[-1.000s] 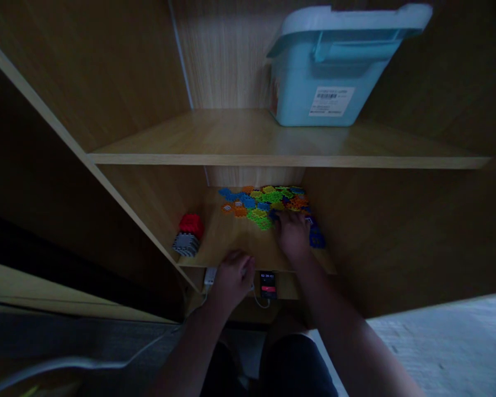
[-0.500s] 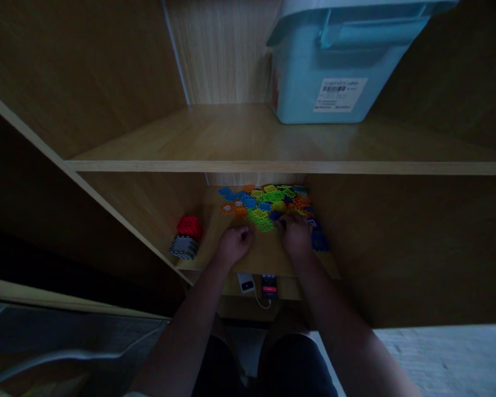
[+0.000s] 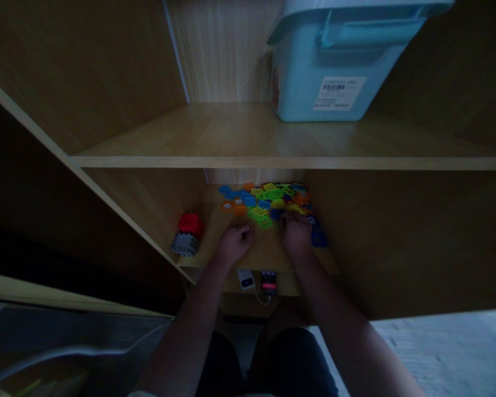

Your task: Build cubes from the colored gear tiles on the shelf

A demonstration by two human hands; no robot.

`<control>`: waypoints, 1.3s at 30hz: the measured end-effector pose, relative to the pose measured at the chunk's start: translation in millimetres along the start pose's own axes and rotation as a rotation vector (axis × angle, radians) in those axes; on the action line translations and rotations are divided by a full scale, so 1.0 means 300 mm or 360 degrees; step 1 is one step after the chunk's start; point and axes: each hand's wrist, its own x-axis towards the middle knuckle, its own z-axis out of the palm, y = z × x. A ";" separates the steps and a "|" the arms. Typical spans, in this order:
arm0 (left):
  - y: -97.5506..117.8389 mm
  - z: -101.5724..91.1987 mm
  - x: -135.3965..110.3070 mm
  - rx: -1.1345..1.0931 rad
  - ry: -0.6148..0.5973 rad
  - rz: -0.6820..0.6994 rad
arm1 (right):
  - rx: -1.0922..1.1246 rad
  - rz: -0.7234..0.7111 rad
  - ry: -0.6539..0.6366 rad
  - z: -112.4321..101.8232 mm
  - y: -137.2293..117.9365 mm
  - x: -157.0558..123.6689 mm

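A pile of small flat plastic building pieces (image 3: 268, 199) in blue, green, yellow and orange lies at the back of the lower shelf (image 3: 256, 255). My right hand (image 3: 296, 237) rests at the pile's near edge, fingers curled over pieces, between the green ones and a dark blue piece (image 3: 318, 237). What it grips is too dark to name. My left hand (image 3: 233, 242) lies on the shelf just left of it, fingers curled in a loose fist near the green pieces.
A red block (image 3: 190, 223) and a grey block (image 3: 184, 243) built of pieces stand at the lower shelf's left. A light blue lidded bin (image 3: 330, 60) sits on the upper shelf (image 3: 273, 160). A small white device (image 3: 246, 279) and a phone (image 3: 268, 282) lie below the shelf edge.
My left hand has come up from the white device below the shelf edge onto the lower shelf, beside the pile. My right hand has stayed at the pile's near edge.
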 end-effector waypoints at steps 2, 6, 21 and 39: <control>-0.004 0.002 0.000 -0.0034 0.0016 0.0015 | 0.0031 -0.0031 0.0042 0.003 0.004 -0.003; -0.005 0.001 -0.002 -0.0098 0.0027 0.0043 | 0.0111 -0.0095 0.0051 0.014 0.016 -0.002; -0.004 -0.004 0.001 -0.0520 0.0251 0.0025 | 0.0690 -0.0653 0.0202 0.009 -0.014 -0.019; -0.043 0.009 0.033 -0.1255 0.0255 -0.0191 | -0.0006 0.0106 0.0072 -0.015 -0.047 -0.043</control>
